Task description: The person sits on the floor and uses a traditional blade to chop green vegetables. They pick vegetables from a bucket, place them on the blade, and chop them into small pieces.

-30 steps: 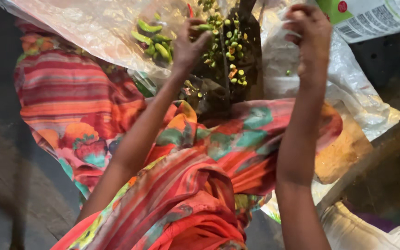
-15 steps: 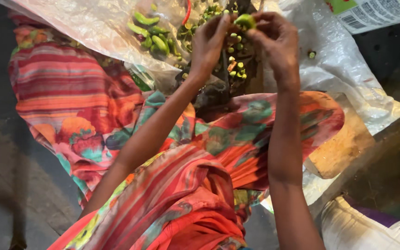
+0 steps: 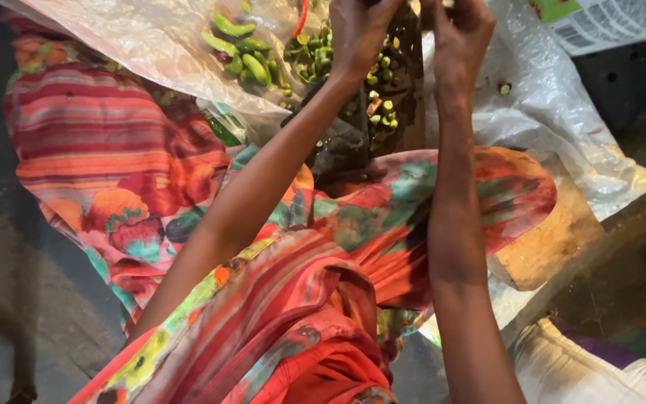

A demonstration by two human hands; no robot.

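Both hands meet at the frame's top edge over the heap of cut green pods (image 3: 312, 52) — left hand (image 3: 360, 34) nearer it; right hand (image 3: 461, 37) beside; what the fingers grip, I cannot tell.

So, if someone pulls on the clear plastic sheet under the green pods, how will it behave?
The plastic sheet is crumpled and thin, so it probably is floppy and light. Its glossy surface may be slippery. The green pods and small cut pieces lie loose on it, so they would likely slide or roll if it is pulled.
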